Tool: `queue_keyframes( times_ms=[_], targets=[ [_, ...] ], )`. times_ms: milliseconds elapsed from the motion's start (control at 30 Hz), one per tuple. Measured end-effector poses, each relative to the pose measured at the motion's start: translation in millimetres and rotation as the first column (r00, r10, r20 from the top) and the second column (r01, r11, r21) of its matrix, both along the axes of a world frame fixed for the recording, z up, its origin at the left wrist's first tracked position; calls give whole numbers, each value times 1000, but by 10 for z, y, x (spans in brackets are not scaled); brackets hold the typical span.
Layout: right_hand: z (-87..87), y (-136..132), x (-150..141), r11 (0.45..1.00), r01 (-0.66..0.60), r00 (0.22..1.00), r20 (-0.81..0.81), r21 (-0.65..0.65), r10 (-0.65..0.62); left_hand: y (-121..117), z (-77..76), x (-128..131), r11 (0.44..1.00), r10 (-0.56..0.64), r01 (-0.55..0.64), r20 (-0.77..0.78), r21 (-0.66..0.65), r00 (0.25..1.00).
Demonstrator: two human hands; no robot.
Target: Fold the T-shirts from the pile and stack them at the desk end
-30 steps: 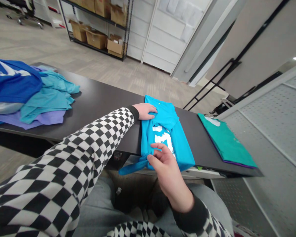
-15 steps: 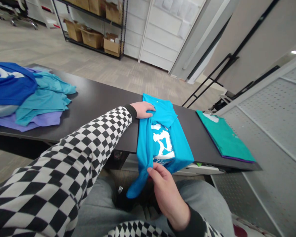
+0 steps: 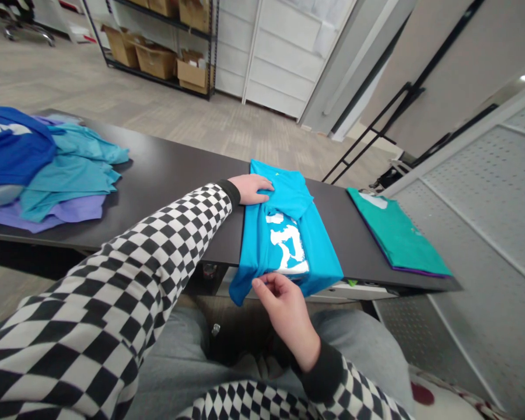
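A bright blue T-shirt (image 3: 324, 245) with a white print lies partly folded on the dark table, its lower end hanging over the near edge. My left hand (image 3: 254, 189) rests flat on its upper left part, fingers stretched out. At the hem, my right hand (image 3: 286, 309) pinches the fabric between thumb and fingers; the fingertips are partly hidden against the cloth. The left side of the shirt is turned inward, lying along the print. One sleeve lies across the top of the print.
A folded green T-shirt (image 3: 402, 233), with purple cloth under it, lies at the table's right end. On the left sits a loose heap of blue, teal and purple clothes (image 3: 70, 169). The dark table (image 3: 170, 169) runs between. A perforated panel (image 3: 476, 233) stands right; shelving with boxes (image 3: 157, 58) stands beyond.
My right hand has moved up toward the table edge with the hem. The hanging blue tail has risen and shortened. My left hand stays on the shirt; the view has shifted slightly.
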State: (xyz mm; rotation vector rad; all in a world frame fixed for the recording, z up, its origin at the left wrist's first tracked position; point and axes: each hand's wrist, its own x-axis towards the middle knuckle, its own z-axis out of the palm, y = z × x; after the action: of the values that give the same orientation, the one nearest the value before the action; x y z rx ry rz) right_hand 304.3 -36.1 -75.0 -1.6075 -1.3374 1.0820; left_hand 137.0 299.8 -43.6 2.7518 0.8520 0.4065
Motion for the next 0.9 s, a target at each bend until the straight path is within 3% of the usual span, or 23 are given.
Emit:
queue_keyframes(
  times_ms=[233,467,600,700,800,900],
  targets=[
    [169,123,46,977,-128,890,455,172,36,-6,19,8,1000,-2,2,-10,-6,1000],
    [157,111,84,961,-193,860,505,198,68,-22,41,-11,1000,-8,7,-3,-10,1000],
    [179,30,119,950,-205,889,450,235,81,-28,41,-14,1000,-6,6,-1,-9,1000],
    [175,-27,144,960,-141,941,333,241,55,-20,32,-9,1000,-9,9,-1,-2,1000],
    [87,-57,141,981,-21,995,101,191,1,-8,23,-4,1000,-18,18,-3,1,1000],
    [-68,-61,101,992,105,976,-201,76,-88,-5,21,0,1000,-15,15,-10,0,1000]
  ],
)
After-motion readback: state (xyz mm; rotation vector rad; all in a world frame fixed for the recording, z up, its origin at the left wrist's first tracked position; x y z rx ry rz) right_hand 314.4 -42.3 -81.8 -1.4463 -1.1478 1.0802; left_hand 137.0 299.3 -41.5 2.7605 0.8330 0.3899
